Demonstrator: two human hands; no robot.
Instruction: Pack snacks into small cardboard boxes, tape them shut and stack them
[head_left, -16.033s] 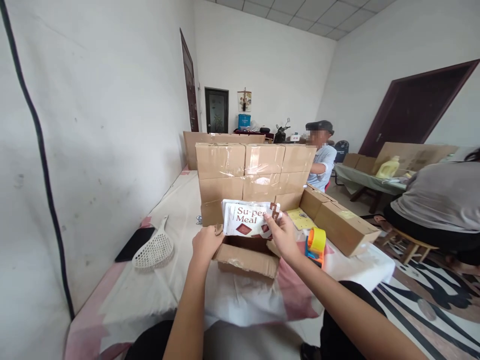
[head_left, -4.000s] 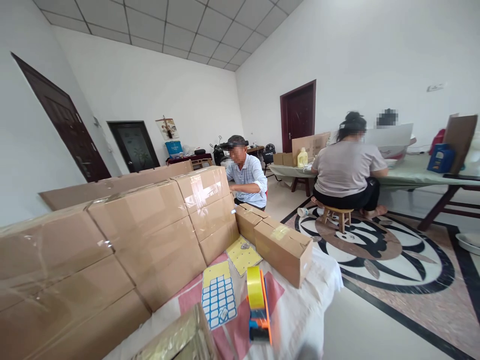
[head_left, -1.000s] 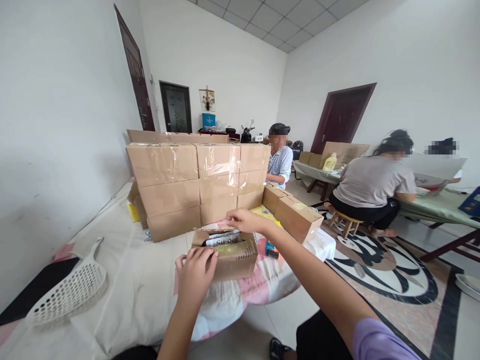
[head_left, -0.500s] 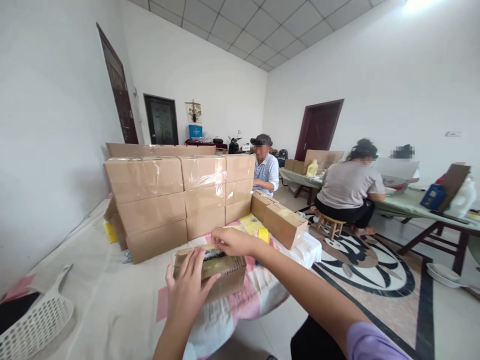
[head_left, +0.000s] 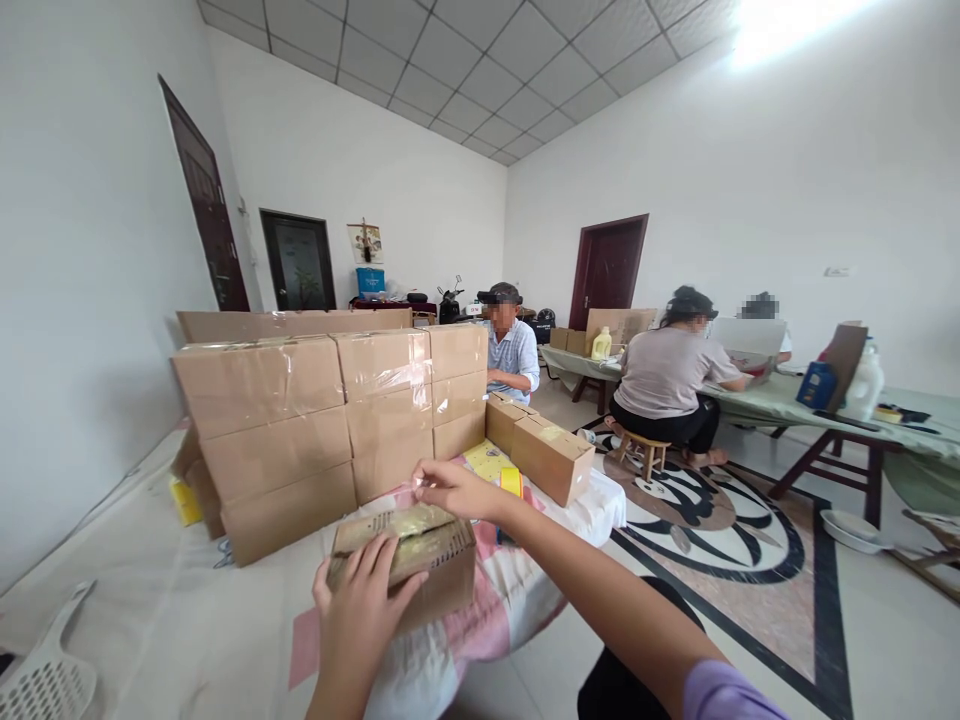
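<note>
A small cardboard box (head_left: 442, 585) with a strip of shiny tape (head_left: 421, 520) along its top stands on the cloth-covered table before me. My left hand (head_left: 364, 595) lies across the box's left top part, its fingers spread and its thumb toward the right. Just above the box's far edge, my right hand (head_left: 450, 490) is closed in a pinch. A small pale glint shows at its fingertips, too small to name. Partly behind my right forearm stands a yellow tape roll (head_left: 511, 482).
Stacked cardboard boxes (head_left: 274, 450) form a wall behind the box. Another closed carton (head_left: 553, 460) lies at the table's right. A white perforated scoop (head_left: 52, 665) rests at the lower left. One person (head_left: 513, 350) sits beyond the stack, and another (head_left: 660, 370) sits on a stool (head_left: 637, 452).
My right hand has lifted slightly off the box top, leaving the taped seam more exposed. My left hand stays on the box. The whole view has shifted a little to the right.
</note>
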